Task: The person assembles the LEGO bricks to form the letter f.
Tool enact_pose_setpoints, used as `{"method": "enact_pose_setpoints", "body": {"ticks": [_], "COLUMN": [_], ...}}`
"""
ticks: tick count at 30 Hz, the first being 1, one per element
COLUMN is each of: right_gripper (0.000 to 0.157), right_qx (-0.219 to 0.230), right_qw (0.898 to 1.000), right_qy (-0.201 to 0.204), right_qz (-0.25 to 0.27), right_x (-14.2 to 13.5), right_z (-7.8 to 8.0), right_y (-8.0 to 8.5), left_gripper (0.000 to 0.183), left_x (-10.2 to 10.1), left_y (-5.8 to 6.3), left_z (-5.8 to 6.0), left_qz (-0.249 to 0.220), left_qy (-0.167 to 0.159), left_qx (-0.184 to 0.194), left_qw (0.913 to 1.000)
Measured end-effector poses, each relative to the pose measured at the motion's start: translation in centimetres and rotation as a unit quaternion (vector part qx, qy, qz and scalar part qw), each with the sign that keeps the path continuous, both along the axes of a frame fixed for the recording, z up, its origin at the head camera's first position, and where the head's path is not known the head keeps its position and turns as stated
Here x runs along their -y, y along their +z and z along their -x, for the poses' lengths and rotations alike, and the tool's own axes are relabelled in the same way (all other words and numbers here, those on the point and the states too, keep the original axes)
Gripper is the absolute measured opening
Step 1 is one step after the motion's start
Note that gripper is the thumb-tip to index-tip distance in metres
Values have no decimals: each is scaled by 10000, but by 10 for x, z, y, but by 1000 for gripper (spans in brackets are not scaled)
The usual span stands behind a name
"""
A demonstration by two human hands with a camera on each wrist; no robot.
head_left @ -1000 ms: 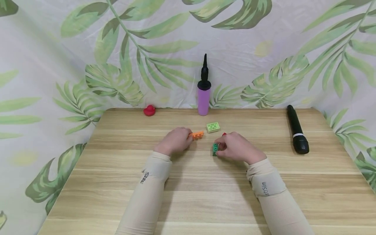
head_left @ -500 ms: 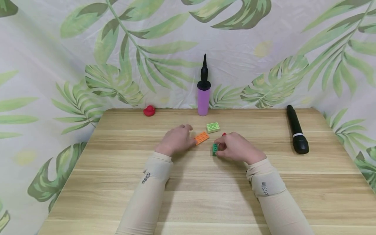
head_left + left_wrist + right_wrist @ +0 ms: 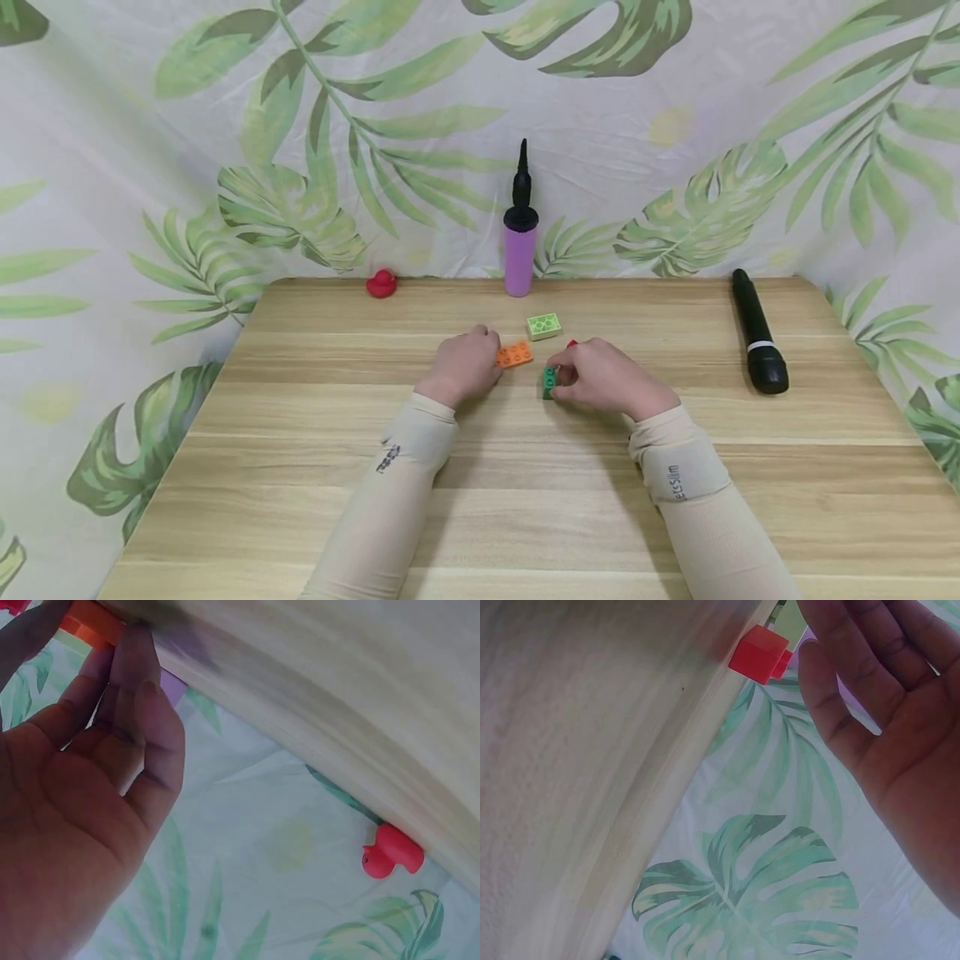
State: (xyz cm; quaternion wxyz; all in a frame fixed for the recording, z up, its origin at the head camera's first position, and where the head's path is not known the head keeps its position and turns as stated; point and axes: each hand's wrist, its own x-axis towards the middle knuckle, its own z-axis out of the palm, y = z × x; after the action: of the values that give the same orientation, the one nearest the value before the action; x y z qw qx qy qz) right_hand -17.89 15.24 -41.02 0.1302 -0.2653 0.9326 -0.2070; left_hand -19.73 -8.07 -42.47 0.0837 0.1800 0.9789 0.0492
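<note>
In the head view, my left hand (image 3: 463, 362) is at the left end of a flat orange toy brick (image 3: 515, 356) lying studs up. The left wrist view has the orange brick (image 3: 94, 622) between thumb and fingertips, partly cut off by the frame. My right hand (image 3: 603, 375) pinches a small green brick (image 3: 549, 383) between thumb and fingers. Just behind the right hand, a red brick (image 3: 572, 342) is mostly hidden; the right wrist view shows this red brick (image 3: 759, 656) beside the fingers. A light green brick (image 3: 543, 326) lies behind the orange one.
A purple hand pump (image 3: 520, 254) with a black nozzle stands upright at the table's back edge. To its left sits a red rubber duck (image 3: 382, 283). A black microphone (image 3: 761, 333) lies at the right. Leaf-patterned cloth (image 3: 420, 183) hangs behind the wooden table (image 3: 510, 517).
The orange brick went from tipped up in my left hand to flat, studs up. My left fingers spread beside it, then drew in at its left end. The right hand stayed still.
</note>
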Motion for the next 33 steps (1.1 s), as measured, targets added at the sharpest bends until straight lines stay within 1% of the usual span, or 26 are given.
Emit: {"method": "enact_pose_setpoints", "body": {"ticks": [2,5,9,12,16,19,24,28,30,33], "right_gripper": [23,27,38,41,42,45,47,51,49,41], "right_qx": [52,108,119,112,163,191,104,80,74,15], "right_qw": [10000,9999,9999,9999,9998,9997,9993,9981,9977,9975], "right_qy": [-4,-17,-45,-74,-89,-115,-343,-469,-457,-377], "right_qz": [-20,-38,-57,-72,-119,-112,122,397,495,594], "right_x": [0,0,1,1,-1,-6,-17,-24,-26,-25], "right_z": [0,-1,0,1,1,1,3,4,4,4], "right_y": [0,0,-1,-2,-1,0,3,8,9,10], "left_gripper": [30,32,36,37,38,38,38,38,37,35], "left_x": [1,2,0,-1,-3,-4,-8,-12,-15,-17], "left_y": [2,6,12,16,20,22,27,28,27,26], "left_z": [0,1,2,1,-1,-2,-4,-6,-7,-8], "left_qz": [-92,-415,-1053,-1306,-1291,-1280,-1354,-1328,-1316,-1293], "left_qy": [-30,-74,-260,-378,-388,-458,-673,-787,-848,-950], "left_qx": [17,10,117,272,384,420,520,585,583,598], "left_qw": [10000,9991,9940,9903,9901,9898,9871,9863,9859,9852]}}
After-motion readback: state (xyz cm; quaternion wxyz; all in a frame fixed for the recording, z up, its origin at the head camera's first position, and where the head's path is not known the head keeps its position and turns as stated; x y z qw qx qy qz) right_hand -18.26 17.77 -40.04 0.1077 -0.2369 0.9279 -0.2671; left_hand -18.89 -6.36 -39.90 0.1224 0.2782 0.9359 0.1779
